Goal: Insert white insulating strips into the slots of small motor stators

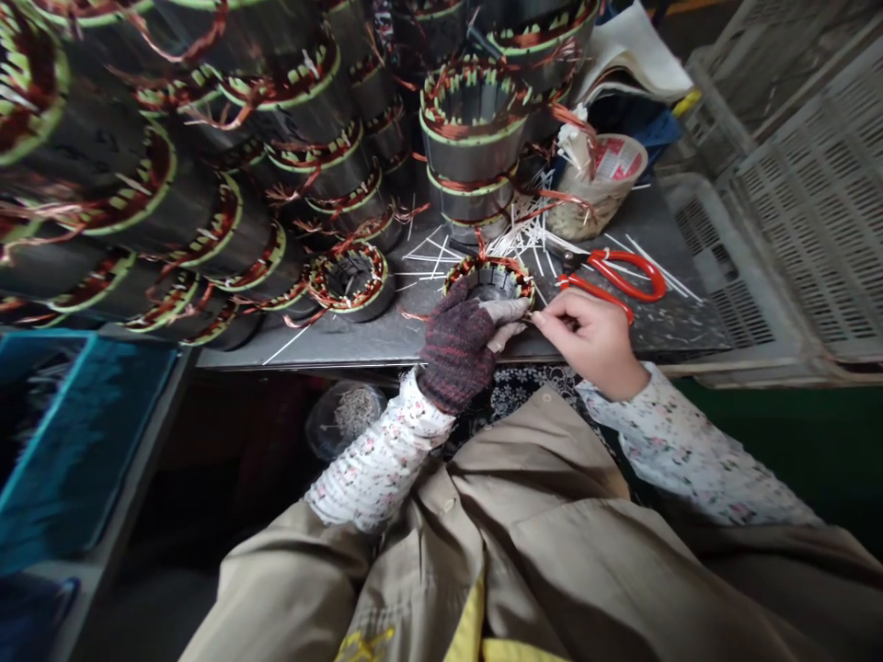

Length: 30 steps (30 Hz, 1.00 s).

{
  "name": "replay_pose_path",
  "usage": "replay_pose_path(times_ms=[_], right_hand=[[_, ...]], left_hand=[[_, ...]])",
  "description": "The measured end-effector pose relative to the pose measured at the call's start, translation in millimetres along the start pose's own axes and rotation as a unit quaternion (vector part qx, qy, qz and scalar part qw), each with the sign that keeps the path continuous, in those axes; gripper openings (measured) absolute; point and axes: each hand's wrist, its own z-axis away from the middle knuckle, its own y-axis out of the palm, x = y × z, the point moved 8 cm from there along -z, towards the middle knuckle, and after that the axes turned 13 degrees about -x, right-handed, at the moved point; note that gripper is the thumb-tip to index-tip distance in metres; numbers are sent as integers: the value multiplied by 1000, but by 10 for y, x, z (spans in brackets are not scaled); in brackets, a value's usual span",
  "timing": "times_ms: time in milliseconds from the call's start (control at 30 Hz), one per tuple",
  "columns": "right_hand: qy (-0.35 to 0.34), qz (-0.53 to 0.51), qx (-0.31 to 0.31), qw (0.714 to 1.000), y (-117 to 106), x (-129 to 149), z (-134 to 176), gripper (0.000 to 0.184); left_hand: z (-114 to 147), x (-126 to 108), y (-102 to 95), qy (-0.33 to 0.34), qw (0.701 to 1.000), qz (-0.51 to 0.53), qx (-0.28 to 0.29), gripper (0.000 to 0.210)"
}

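Observation:
A motor stator (489,274) with copper windings and a pale green rim stands on the bench close in front of me. My left hand (461,345), in a dark knitted glove with light fingertips, grips its near side and covers part of the rim. At the stator's right edge my bare right hand (586,333) is closed in a pinch. What lies between those fingertips is too small to make out. Red-handled scissors (631,274) lie just beyond my right hand, near a heap of thin white sticks (517,230).
Stacked stators (473,138) rise at the back and left. A single stator (351,280) stands left of my hands. At the right are a tub (607,184) with white pieces and grey plastic crates (814,202). A blue bin (89,432) stands lower left; a bowl (345,418) sits below the bench edge.

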Motion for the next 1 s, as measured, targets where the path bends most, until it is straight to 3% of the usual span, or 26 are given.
replay_pose_path(times_ms=[100, 233, 467, 600, 733, 833, 1000], right_hand=[[1, -63, -13, 998, -108, 97, 42, 23], [27, -164, -13, 986, -91, 116, 146, 22], [152, -195, -35, 968, 52, -123, 272, 26], [182, -218, -33, 958, 115, -136, 295, 32], [140, -198, -30, 970, 86, -33, 266, 25], [78, -164, -34, 983, 14, 112, 222, 19], [16, -94, -33, 995, -11, 312, 164, 18]], left_hand=[[17, 42, 15, -26, 1000, 3, 9, 23], [89, 155, 82, -97, 992, 76, 12, 43], [98, 155, 60, -124, 970, 209, -3, 56], [51, 116, -15, -101, 978, 184, -5, 41], [18, 18, -47, -7, 994, 102, -28, 21], [18, -5, -26, 30, 997, 55, -43, 23], [48, -20, 15, 55, 998, 19, -14, 29]])
